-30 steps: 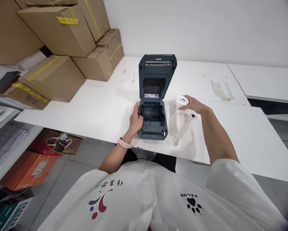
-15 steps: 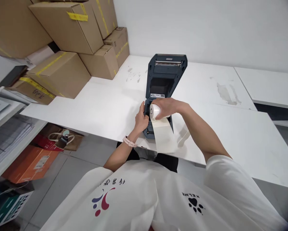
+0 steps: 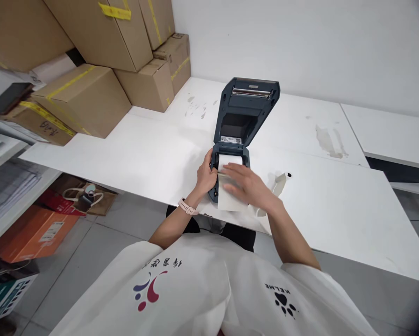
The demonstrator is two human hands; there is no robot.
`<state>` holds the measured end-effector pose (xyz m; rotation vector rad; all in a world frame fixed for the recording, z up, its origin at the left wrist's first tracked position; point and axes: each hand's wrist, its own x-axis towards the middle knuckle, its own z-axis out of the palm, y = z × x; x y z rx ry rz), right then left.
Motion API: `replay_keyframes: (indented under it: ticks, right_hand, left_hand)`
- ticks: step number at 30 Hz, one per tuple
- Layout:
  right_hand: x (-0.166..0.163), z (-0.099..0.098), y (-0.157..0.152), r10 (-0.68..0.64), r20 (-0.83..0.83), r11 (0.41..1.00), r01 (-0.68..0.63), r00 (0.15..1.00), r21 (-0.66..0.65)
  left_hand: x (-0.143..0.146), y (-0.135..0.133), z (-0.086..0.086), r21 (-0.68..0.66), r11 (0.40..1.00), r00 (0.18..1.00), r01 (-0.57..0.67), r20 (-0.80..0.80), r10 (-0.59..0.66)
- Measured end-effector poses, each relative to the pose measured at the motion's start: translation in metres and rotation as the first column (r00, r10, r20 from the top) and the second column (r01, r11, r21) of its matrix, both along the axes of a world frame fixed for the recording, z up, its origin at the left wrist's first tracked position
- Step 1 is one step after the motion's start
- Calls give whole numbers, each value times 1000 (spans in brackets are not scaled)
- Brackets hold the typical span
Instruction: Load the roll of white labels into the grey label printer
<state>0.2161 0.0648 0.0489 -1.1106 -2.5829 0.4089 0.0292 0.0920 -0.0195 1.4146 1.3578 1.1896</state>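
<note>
A dark blue-grey label printer stands on the table with its lid raised. In its bay sits a white roll of labels, whose paper strip hangs out over the front. My left hand grips the left side of the printer's base, fingers along the outer wall and thumb at the inner edge. Above the strip is my right hand, slightly blurred, its fingers stretched and apart. It partly hides the roll and the bay; whether its fingertips touch the paper is unclear.
A curled strip of paper with a small dark-centred core lies right of the printer. Cardboard boxes are stacked at the left against the wall. The white table has its front edge close to my body. An orange box stands below on the left.
The label roll, held in my right hand before, now rests in the printer bay. My right hand has let go and moved down over the strip. My left hand keeps its place.
</note>
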Motion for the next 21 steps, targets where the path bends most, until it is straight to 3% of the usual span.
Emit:
replay_keyframes:
  ticks: [4, 8, 21]
  right_hand:
    - [3, -24, -47, -14, -9, 1000, 14, 1000, 7]
    - [-3, -39, -58, -73, -37, 996, 74, 997, 41]
    - [-15, -33, -59, -111, -28, 993, 112, 993, 42]
  left_hand:
    - [0, 1, -3, 11, 1000, 1000, -1, 1, 1]
    - [-1, 3, -4, -9, 1000, 1000, -3, 14, 3]
    - [0, 7, -5, -34, 999, 999, -1, 50, 3]
